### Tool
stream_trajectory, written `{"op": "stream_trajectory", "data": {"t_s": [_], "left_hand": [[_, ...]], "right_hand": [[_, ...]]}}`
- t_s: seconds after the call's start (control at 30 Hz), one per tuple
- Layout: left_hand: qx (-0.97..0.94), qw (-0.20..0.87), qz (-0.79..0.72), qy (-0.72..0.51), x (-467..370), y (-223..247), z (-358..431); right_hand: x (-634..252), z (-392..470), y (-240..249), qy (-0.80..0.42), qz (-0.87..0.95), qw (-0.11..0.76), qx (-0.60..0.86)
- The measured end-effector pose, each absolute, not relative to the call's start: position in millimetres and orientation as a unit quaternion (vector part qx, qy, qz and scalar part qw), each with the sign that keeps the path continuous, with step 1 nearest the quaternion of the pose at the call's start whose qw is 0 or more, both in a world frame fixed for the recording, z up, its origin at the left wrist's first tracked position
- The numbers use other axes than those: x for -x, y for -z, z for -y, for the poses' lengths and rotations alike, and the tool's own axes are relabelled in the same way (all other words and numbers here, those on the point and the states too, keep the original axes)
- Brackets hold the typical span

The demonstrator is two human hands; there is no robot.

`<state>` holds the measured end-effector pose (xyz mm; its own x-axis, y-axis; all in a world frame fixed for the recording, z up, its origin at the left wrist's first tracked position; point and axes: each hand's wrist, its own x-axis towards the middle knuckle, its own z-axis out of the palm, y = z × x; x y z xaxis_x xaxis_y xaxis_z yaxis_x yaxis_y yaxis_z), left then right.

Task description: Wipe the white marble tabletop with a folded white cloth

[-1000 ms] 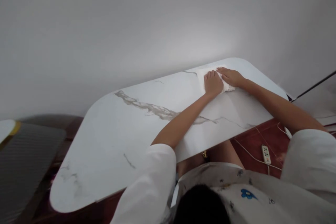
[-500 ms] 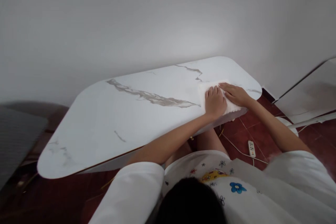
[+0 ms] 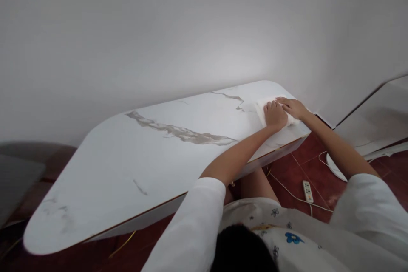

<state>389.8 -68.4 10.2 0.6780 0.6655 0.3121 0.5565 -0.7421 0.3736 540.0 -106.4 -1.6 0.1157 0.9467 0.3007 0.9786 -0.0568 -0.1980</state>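
A white cloth (image 3: 261,106) lies on the right part of the white marbled tabletop (image 3: 153,161), which has rounded corners and grey-brown veins. My left hand (image 3: 275,114) presses down on the cloth, its fingers bent a little over it. Just right of it, my right hand (image 3: 292,108) rests on the cloth with fingers stretched out toward the left hand. The two hands are close together near the table's right end. The cloth's middle is hidden under them.
A pale wall (image 3: 191,29) stands behind the table. On the red tiled floor (image 3: 298,170) at the right lie a power strip (image 3: 307,191) and thin cables. A white round base (image 3: 334,168) and a pale panel (image 3: 379,110) are further right.
Both hands have moved with the cloth away from the front edge, up and to the right along the tabletop. The view has shifted slightly, and the table sits lower in it.
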Motion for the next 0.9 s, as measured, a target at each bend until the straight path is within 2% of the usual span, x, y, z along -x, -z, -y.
{"op": "stream_trajectory", "data": {"t_s": [0.33,0.5,0.67,0.9], "left_hand": [[-0.915,0.043,-0.343,-0.206,-384.2,-0.9,-62.7],[-0.916,0.024,-0.351,-0.193,-413.0,-1.6,-105.5],[-0.923,0.045,-0.332,-0.191,-463.4,-1.8,-108.0],[-0.934,0.076,-0.287,-0.199,-493.4,-1.1,-53.1]], "right_hand": [[-527.4,-28.9,-5.8,0.035,0.680,0.150,0.716],[-552.8,-73.9,-6.7,0.029,0.668,0.140,0.730],[-602.0,-72.1,-2.1,0.044,0.644,0.140,0.751],[-634.8,-3.8,-2.5,0.067,0.639,0.118,0.757]]}}
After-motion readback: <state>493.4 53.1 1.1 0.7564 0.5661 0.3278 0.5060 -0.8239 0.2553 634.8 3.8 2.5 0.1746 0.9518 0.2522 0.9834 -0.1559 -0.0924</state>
